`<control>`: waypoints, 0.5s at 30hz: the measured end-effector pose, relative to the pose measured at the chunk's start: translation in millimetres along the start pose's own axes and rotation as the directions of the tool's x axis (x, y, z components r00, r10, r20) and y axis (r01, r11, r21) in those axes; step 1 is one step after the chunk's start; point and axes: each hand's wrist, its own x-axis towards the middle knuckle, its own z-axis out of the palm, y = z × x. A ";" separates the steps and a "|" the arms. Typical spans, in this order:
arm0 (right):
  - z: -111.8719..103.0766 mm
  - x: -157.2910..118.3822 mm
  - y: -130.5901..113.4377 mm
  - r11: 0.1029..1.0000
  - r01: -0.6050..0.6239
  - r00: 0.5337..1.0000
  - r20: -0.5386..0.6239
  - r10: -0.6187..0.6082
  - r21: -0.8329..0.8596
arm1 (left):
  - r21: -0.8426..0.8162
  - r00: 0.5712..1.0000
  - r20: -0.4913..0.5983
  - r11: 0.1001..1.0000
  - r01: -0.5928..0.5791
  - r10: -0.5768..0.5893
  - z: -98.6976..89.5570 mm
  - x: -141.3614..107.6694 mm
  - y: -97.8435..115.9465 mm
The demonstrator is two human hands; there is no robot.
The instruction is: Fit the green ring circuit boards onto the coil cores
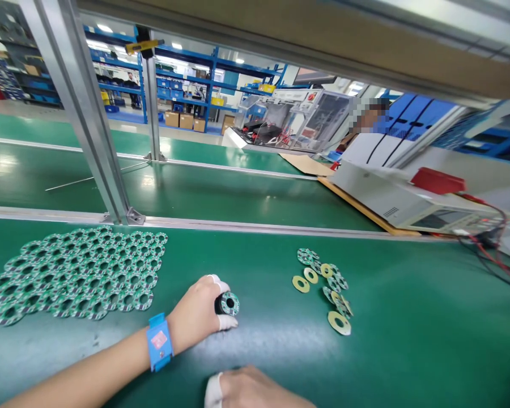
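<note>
My left hand [200,306], with white finger cots and a blue wrist strap [159,341], is closed around a dark round piece. A green ring-shaped circuit board [230,304] faces up at its end; whether the dark part is a stack of boards or one body, I cannot tell. At the bottom edge is my right hand [255,390], a white finger cot on one finger; its other fingertips are hidden or cut off. Many similar ring boards [106,266] lie in close rows to the left. A loose scatter of ring boards [340,321], some yellowish side up, lies to the right.
The green work surface [408,317] ends at a metal rail [238,226]. An upright metal post [89,113] rises at the left, and a shelf beam crosses overhead. A grey instrument [408,198] with red and black cables stands back right. Beyond it is a person.
</note>
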 end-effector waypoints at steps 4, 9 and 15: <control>-40.6 -9.0 -9.5 0.986 -0.165 0.983 -0.077 0.165 0.004 | 0.056 1.000 -0.021 0.998 -0.001 0.002 7.7 -5.2 1.0; -52.7 -14.0 -5.2 0.963 -0.267 0.957 -0.107 0.269 0.029 | 0.151 0.999 -0.041 0.988 -0.018 0.025 2.2 10.8 -0.2; -49.1 -8.9 8.8 0.899 -0.428 0.848 -0.303 0.434 0.091 | 0.262 0.916 -0.364 0.925 0.276 -0.170 -99.6 103.0 -49.7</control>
